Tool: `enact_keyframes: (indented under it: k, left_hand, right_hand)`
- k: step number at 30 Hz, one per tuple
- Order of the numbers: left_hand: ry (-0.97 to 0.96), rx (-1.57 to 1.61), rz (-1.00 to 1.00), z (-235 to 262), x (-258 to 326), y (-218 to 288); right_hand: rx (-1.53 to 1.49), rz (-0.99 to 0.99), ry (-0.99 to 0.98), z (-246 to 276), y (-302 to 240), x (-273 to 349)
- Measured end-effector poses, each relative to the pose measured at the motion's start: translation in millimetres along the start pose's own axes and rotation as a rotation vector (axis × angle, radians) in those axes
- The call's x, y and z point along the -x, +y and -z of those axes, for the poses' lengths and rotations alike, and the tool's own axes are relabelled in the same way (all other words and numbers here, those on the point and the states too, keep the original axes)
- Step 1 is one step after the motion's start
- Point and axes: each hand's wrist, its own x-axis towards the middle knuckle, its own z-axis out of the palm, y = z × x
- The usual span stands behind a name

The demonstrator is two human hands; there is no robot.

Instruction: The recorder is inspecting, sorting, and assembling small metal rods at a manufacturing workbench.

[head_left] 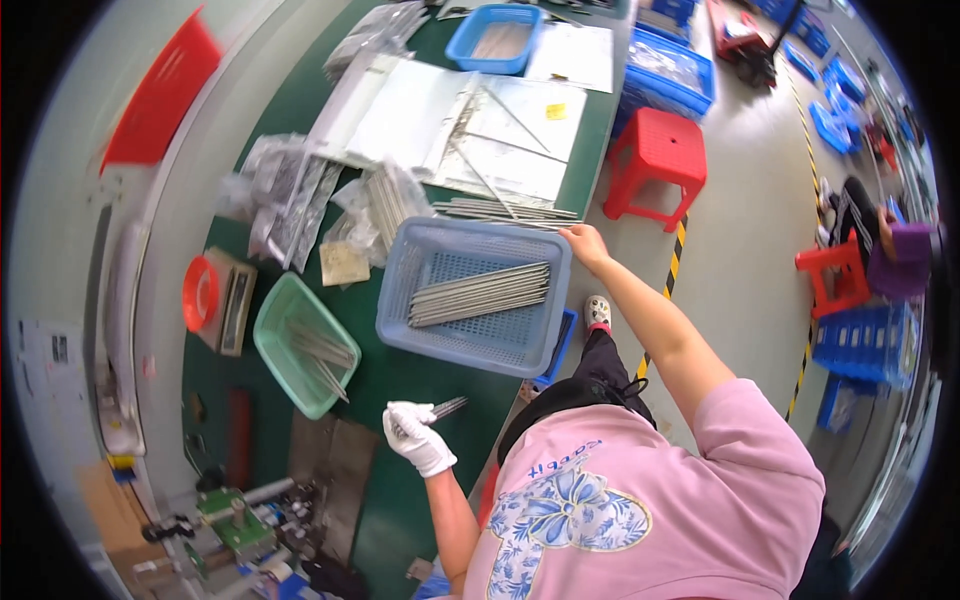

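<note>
My left hand (418, 438), in a white glove, is closed around a small bundle of thin metal rods (451, 407) over the green table, below the blue-grey basket. My bare right hand (587, 246) reaches to the far right corner of that basket (470, 353). Its fingertips pinch at the ends of loose metal rods (510, 211) lying just beyond the rim. A row of similar rods (480, 294) fills the middle of the basket. More rods (322, 347) lean inside a light green basket (305, 392) to the left.
Papers and an open binder (400, 112) lie on the far table, with bagged rods (388, 205) nearby. A scale (235, 305) with a red dish stands at left, above machine parts (240, 525). Right of the table are a red stool (658, 150) and another person (895, 260).
</note>
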Motion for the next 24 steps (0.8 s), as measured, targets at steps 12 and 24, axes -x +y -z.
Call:
enact_keyframes:
  k: [12, 24]
  left_hand:
    - [0.012, 0.04, 0.046, -0.4, 6.1, -9.7]
    - [0.028, -0.051, -0.079, 2.0, 1.6, -11.4]
  right_hand:
    - [0.182, 0.263, 0.048, 60.9, -79.9, 29.4]
    - [-0.001, 1.218, -0.792, -34.6, -243.2, 259.0]
